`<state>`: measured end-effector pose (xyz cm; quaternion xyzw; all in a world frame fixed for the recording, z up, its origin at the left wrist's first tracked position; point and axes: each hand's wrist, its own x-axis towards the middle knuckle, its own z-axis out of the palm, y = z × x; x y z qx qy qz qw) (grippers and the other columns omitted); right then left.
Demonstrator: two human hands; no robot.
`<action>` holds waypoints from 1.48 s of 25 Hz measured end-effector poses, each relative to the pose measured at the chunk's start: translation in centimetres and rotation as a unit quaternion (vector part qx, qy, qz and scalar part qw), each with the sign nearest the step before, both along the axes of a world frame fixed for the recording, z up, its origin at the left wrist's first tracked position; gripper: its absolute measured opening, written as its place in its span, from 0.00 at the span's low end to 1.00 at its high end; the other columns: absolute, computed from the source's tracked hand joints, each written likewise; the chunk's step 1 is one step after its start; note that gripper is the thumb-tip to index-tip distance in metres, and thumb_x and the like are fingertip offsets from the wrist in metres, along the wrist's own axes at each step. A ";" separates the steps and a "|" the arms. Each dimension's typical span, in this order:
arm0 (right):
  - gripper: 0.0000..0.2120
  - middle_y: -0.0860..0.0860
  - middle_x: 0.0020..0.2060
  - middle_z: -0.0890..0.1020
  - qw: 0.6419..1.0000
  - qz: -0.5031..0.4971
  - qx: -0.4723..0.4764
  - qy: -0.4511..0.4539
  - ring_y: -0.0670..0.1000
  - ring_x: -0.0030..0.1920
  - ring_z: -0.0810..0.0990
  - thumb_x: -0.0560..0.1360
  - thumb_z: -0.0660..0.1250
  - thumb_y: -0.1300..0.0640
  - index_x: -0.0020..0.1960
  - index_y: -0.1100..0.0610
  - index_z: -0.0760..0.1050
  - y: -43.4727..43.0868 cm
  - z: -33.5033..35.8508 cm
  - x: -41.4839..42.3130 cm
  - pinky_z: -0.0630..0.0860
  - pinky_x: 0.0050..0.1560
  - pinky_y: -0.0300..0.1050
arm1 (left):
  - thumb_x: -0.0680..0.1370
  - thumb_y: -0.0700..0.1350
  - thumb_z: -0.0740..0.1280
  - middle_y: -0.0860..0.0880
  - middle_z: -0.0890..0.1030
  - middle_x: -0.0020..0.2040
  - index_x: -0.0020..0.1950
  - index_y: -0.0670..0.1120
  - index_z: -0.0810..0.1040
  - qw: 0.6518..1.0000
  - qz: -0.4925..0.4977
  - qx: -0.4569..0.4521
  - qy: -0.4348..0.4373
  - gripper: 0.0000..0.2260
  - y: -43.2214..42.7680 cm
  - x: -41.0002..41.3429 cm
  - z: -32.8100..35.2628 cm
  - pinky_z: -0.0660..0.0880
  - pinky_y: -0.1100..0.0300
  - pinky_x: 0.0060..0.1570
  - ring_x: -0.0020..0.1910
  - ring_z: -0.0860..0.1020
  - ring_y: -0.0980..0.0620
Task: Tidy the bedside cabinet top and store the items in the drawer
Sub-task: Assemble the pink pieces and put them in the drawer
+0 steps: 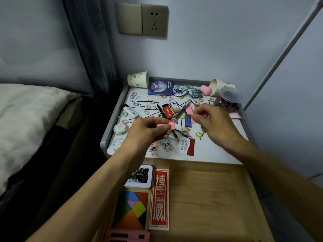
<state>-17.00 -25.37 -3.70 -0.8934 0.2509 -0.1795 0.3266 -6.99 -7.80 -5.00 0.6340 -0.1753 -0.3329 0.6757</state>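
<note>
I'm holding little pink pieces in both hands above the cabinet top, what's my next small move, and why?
Probably bring them down into the open drawer and let go on its bare wood. Your left hand pinches pink pieces, your right hand seems to pinch another pink slip, and bare wood shows beside the red card.

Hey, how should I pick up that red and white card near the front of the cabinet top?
Probably pinch the red and white card by its near edge, coming from the front over the open drawer. It lies flat, with bare surface beside that edge.
</note>
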 end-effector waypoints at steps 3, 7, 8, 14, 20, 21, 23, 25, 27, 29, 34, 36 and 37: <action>0.05 0.46 0.35 0.78 0.989 0.017 0.138 -0.044 0.45 0.28 0.72 0.79 0.64 0.57 0.49 0.58 0.76 2.8 -0.3 -3.5 0.68 0.28 0.33 | 0.78 0.36 0.66 0.44 0.82 0.38 0.50 0.38 0.82 1.000 -0.021 -0.005 0.003 0.05 0.4 -1.5 -0.1 0.79 0.64 0.43 0.36 0.79 0.52; 0.05 0.50 0.37 0.80 0.978 0.041 0.194 -0.065 0.46 0.28 0.70 0.80 0.63 0.56 0.49 0.57 0.76 3.8 -1.7 -5.2 0.67 0.28 0.37 | 0.76 0.34 0.69 0.40 0.83 0.42 0.51 0.37 0.82 0.998 -0.053 0.030 -0.033 0.06 0.9 -2.8 -0.5 0.79 0.64 0.42 0.38 0.81 0.50; 0.05 0.50 0.37 0.80 0.978 0.045 0.192 -0.063 0.46 0.28 0.70 0.80 0.64 0.56 0.50 0.56 0.76 3.9 -2.0 -5.3 0.67 0.28 0.37 | 0.75 0.34 0.70 0.40 0.83 0.42 0.52 0.39 0.83 0.996 -0.063 0.044 -0.047 0.07 0.9 -3.0 -0.6 0.79 0.64 0.43 0.39 0.82 0.50; 0.04 0.47 0.35 0.80 0.987 0.062 0.138 -0.051 0.41 0.26 0.71 0.79 0.65 0.55 0.47 0.51 0.79 4.1 -2.4 -5.2 0.70 0.32 0.42 | 0.71 0.36 0.74 0.41 0.84 0.41 0.53 0.39 0.81 0.992 -0.081 0.077 -0.055 0.11 0.4 -3.0 -1.1 0.78 0.65 0.42 0.39 0.83 0.51; 0.05 0.50 0.30 0.79 0.984 0.068 0.157 -0.057 0.43 0.26 0.71 0.78 0.66 0.55 0.49 0.52 0.81 4.6 -2.7 -5.3 0.69 0.30 0.42 | 0.76 0.36 0.69 0.40 0.84 0.43 0.55 0.35 0.81 0.995 -0.082 0.055 -0.024 0.09 0.1 -2.9 -1.4 0.79 0.65 0.40 0.37 0.81 0.52; 0.05 0.49 0.29 0.78 0.983 0.067 0.158 -0.059 0.43 0.26 0.71 0.78 0.66 0.55 0.49 0.53 0.81 4.6 -2.7 -5.3 0.70 0.31 0.42 | 0.77 0.36 0.68 0.40 0.84 0.42 0.54 0.35 0.82 0.995 -0.080 0.050 -0.020 0.08 0.1 -2.9 -1.3 0.79 0.65 0.40 0.36 0.80 0.52; 0.05 0.47 0.28 0.78 0.983 0.070 0.160 -0.058 0.43 0.26 0.72 0.78 0.67 0.55 0.50 0.53 0.81 4.6 -2.8 -5.3 0.72 0.32 0.44 | 0.77 0.37 0.68 0.39 0.84 0.42 0.52 0.34 0.82 0.997 -0.068 0.045 -0.012 0.07 0.2 -2.9 -1.3 0.80 0.65 0.41 0.35 0.79 0.52; 0.05 0.49 0.27 0.79 0.981 0.075 0.170 -0.051 0.44 0.26 0.73 0.77 0.68 0.55 0.52 0.51 0.81 4.8 -3.0 -5.5 0.71 0.30 0.40 | 0.77 0.37 0.68 0.38 0.83 0.42 0.51 0.35 0.83 0.997 -0.059 0.046 -0.008 0.07 0.2 -2.9 -1.4 0.80 0.65 0.41 0.35 0.79 0.52; 0.08 0.49 0.28 0.80 0.977 0.072 0.194 -0.056 0.45 0.25 0.73 0.76 0.70 0.56 0.55 0.51 0.81 4.9 -3.2 -5.6 0.68 0.28 0.35 | 0.77 0.38 0.69 0.36 0.84 0.43 0.51 0.35 0.83 0.997 -0.053 0.050 -0.005 0.08 0.2 -3.0 -1.4 0.80 0.64 0.42 0.36 0.79 0.51; 0.10 0.49 0.29 0.80 0.976 0.062 0.199 -0.058 0.44 0.25 0.73 0.76 0.70 0.56 0.56 0.53 0.81 4.9 -3.4 -5.6 0.67 0.28 0.34 | 0.76 0.38 0.69 0.35 0.84 0.45 0.52 0.34 0.83 0.998 -0.047 0.051 0.002 0.08 0.3 -3.1 -1.4 0.81 0.63 0.43 0.37 0.79 0.49; 0.08 0.47 0.25 0.77 0.979 0.061 0.186 -0.059 0.43 0.25 0.72 0.76 0.71 0.56 0.54 0.51 0.82 4.9 -3.3 -5.6 0.68 0.29 0.36 | 0.76 0.35 0.69 0.35 0.84 0.46 0.57 0.36 0.81 0.998 -0.038 0.046 0.011 0.10 0.4 -3.1 -0.9 0.82 0.60 0.42 0.38 0.81 0.46; 0.08 0.47 0.26 0.77 0.980 0.064 0.178 -0.054 0.43 0.25 0.72 0.76 0.70 0.56 0.54 0.51 0.82 4.9 -3.2 -5.6 0.68 0.29 0.35 | 0.76 0.35 0.69 0.35 0.84 0.45 0.55 0.37 0.81 0.998 -0.037 0.044 -0.002 0.09 0.5 -3.2 -0.7 0.82 0.59 0.42 0.37 0.81 0.45; 0.08 0.47 0.26 0.78 0.981 0.065 0.176 -0.052 0.43 0.26 0.72 0.75 0.70 0.56 0.54 0.51 0.82 4.9 -3.1 -5.6 0.68 0.29 0.35 | 0.75 0.35 0.70 0.36 0.84 0.44 0.55 0.37 0.82 0.998 -0.038 0.045 -0.007 0.09 0.5 -3.1 -0.6 0.82 0.59 0.42 0.37 0.81 0.45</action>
